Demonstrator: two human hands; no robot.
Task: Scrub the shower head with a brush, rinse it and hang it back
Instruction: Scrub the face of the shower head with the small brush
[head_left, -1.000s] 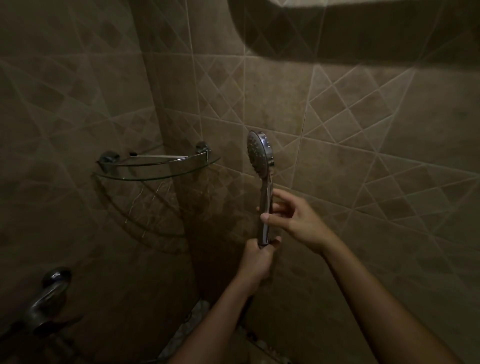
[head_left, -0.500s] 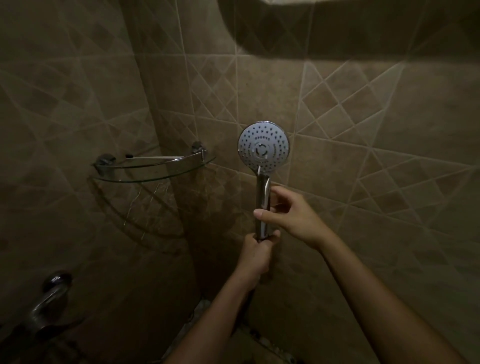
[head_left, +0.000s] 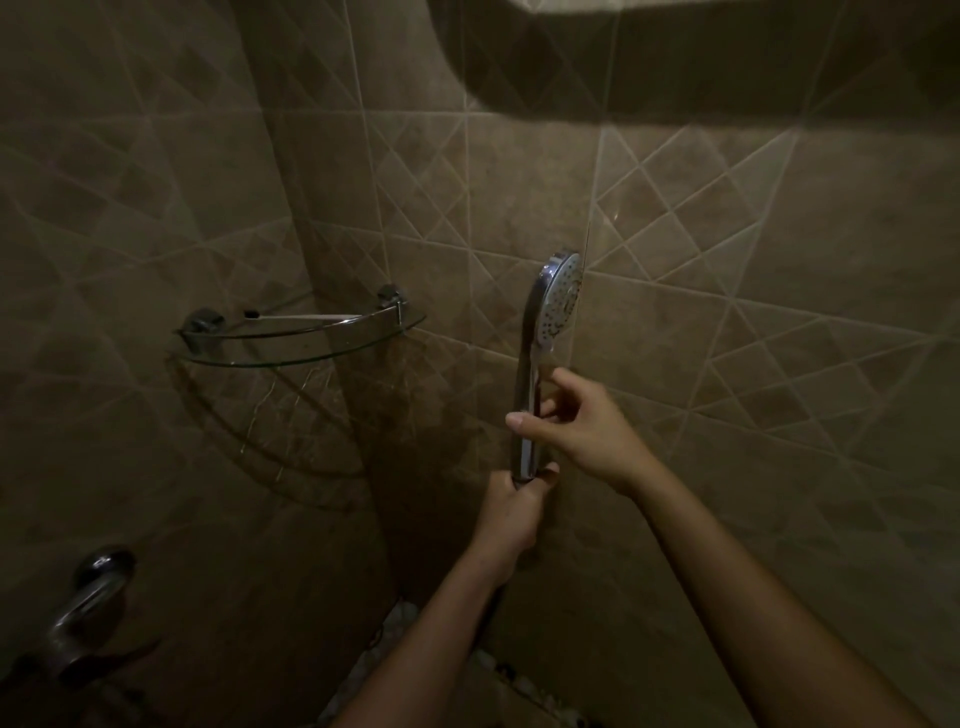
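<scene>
A chrome shower head (head_left: 558, 299) stands upright in front of the tiled wall, its round nozzle face turned to the right. My left hand (head_left: 514, 506) is closed around the bottom end of its handle. My right hand (head_left: 576, 426) pinches the handle higher up, thumb in front and fingers behind. The hose below my left hand is hidden by my forearm. A thin white brush (head_left: 301, 316) with a dark tip lies on the glass corner shelf to the left.
The glass corner shelf (head_left: 363, 340) with its chrome rail juts from the wall corner at left. A chrome tap (head_left: 85, 603) sticks out at the lower left. Pebbled floor shows at the bottom centre. Tiled walls close in on both sides.
The shower head has been twisted about its handle: the face pointed left, then toward me, and now points right. Both hands keep their hold.
</scene>
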